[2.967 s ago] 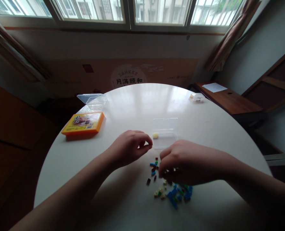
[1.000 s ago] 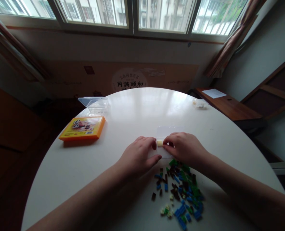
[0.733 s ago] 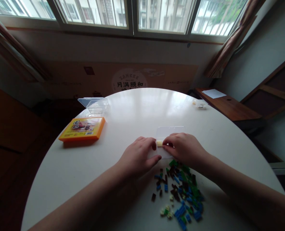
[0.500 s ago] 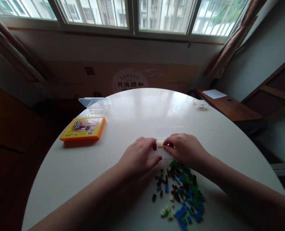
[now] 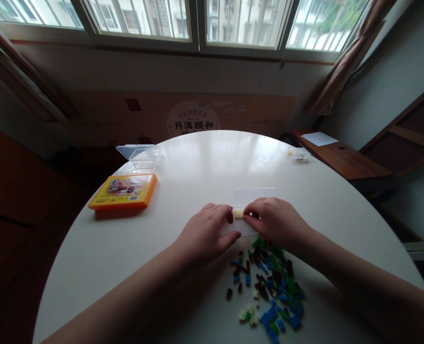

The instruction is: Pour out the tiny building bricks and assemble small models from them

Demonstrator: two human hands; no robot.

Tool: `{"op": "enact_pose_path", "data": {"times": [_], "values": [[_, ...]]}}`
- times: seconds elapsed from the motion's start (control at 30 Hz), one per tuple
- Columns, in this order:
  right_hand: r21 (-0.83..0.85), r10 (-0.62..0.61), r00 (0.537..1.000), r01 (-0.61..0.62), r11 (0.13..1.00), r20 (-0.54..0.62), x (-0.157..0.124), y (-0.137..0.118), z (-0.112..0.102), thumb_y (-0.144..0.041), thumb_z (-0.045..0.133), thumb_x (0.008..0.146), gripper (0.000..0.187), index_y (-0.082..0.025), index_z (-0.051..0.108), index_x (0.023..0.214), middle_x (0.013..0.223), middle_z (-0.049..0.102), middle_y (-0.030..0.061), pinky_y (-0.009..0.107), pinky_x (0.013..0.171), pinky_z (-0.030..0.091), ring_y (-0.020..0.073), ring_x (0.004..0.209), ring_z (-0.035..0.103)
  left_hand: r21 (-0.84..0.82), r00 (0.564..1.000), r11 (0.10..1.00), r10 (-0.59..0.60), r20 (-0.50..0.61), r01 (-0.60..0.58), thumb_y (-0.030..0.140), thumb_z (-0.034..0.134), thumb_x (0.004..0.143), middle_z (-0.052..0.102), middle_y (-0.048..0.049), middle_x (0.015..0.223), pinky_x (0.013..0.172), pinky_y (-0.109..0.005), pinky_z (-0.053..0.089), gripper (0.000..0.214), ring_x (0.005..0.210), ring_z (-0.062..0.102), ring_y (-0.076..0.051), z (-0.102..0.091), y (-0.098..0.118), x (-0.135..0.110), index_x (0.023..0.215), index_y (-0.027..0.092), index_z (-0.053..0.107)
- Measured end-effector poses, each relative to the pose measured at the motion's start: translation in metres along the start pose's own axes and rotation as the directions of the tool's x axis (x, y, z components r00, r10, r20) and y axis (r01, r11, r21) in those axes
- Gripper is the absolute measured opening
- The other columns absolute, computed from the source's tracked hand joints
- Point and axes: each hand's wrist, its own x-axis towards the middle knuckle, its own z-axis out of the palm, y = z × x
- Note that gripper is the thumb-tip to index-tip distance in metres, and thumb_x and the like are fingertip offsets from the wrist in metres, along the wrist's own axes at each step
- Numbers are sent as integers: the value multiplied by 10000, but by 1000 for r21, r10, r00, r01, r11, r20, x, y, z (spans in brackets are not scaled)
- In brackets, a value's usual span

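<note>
A small clear plastic box [image 5: 254, 196] with its lid up stands in the middle of the round white table [image 5: 205, 162]. Pale yellow bricks [image 5: 238, 214] lie in its left end. My left hand [image 5: 206, 234] curls round the box's left edge, thumb in front and fingers behind. My right hand [image 5: 274, 222] covers the right part of the box; its fingertips are pinched together, touching the yellow bricks. What it pinches is hidden. A pile of tiny blue, green, brown and cream bricks [image 5: 269, 282] lies just in front of both hands.
An orange flat box [image 5: 123, 191] lies at the table's left edge, with an open clear case [image 5: 140, 155] behind it. A small clear packet [image 5: 298, 154] sits at the far right rim. A wooden desk with paper [image 5: 335, 153] stands to the right.
Three seconds ago my right hand was over the brick pile and my left hand was pinched beside the box. Both have come to the box. Over the last second nothing has moved.
</note>
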Motion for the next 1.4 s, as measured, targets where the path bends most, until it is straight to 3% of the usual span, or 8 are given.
{"op": "enact_pose_path", "data": {"times": [0.9,1.03,1.13,1.27,1.4], "values": [[80,-47,998,50,996,-38,-7,4,-8,-240,589,892,171,-237,760,888,861,731,2,274,692,436,158,771,651,-15,999,1000,-11,37,11,333,674,816,650,-74,1112,894,-431,485,191,1052,584,-273,-6,3,-3,916,222,555],[57,-73,995,77,995,-67,-11,6,-17,-251,601,895,157,-245,757,876,812,714,-12,263,647,406,138,723,628,-22,998,1000,-5,57,6,352,640,844,641,-60,1044,826,-376,487,208,956,599,-240,-11,4,-5,984,219,564],[34,-117,990,120,992,-79,-15,6,-29,-262,606,899,151,-245,756,889,803,705,-13,254,618,380,124,693,610,10,998,1000,-11,67,10,356,625,851,620,-43,975,726,-316,463,170,820,583,-191,-17,4,-4,882,201,563],[8,-259,965,259,966,48,-23,5,-51,-216,591,892,159,-238,748,880,799,698,-1,245,587,332,111,660,586,106,985,994,2,175,-21,361,609,870,571,1,765,598,-258,366,274,661,495,-139,-30,8,-3,692,186,498],[20,-326,917,330,944,229,-36,2,-69,-193,588,872,199,-220,698,709,694,664,-14,242,564,285,97,602,548,129,930,980,95,354,-149,331,631,867,538,27,684,547,-241,308,326,600,447,-109,-40,25,-12,637,178,457]]}}
